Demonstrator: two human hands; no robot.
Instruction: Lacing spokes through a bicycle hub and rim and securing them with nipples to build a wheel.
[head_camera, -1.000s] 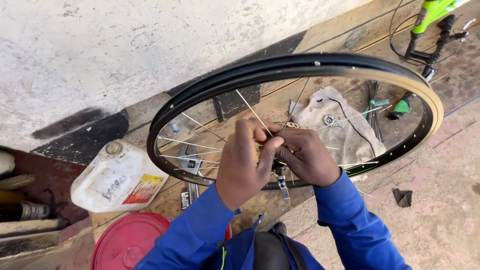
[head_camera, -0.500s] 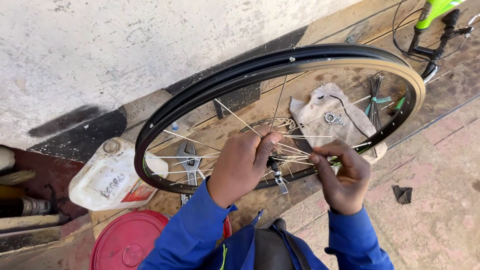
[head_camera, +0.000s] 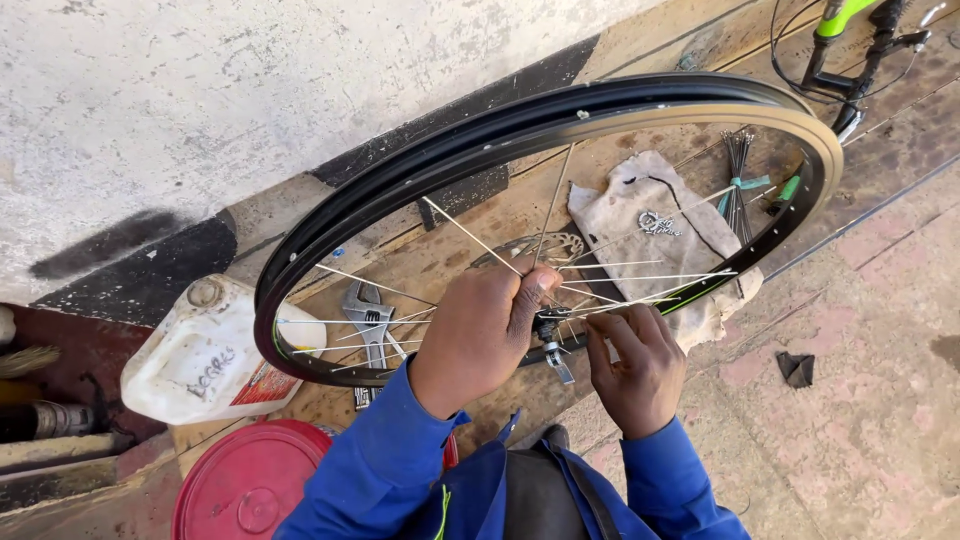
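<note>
- Left hand (head_camera: 480, 335) pinches the wheel (head_camera: 560, 130) hub (head_camera: 545, 325); right hand (head_camera: 640, 365) grips spokes (head_camera: 650, 275) just beside it.
- Behind the wheel: cloth (head_camera: 650, 215), wrench (head_camera: 368, 315).
- White jug (head_camera: 200, 355) and red lid (head_camera: 250, 485) lie nearby, left.

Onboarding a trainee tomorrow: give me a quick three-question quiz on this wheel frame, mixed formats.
1. True or false: the left hand is at the hub of the wheel.
2. Multiple choice: what lies on the cloth behind the wheel? A) a hammer B) small metal parts C) a tyre tube
3. Fill in: seen through the spokes, left of the hub, a ____ lies on the ground.

Key
1. True; its fingers close around the hub, while the right hand holds loose spoke ends just beside it.
2. B
3. wrench
</note>
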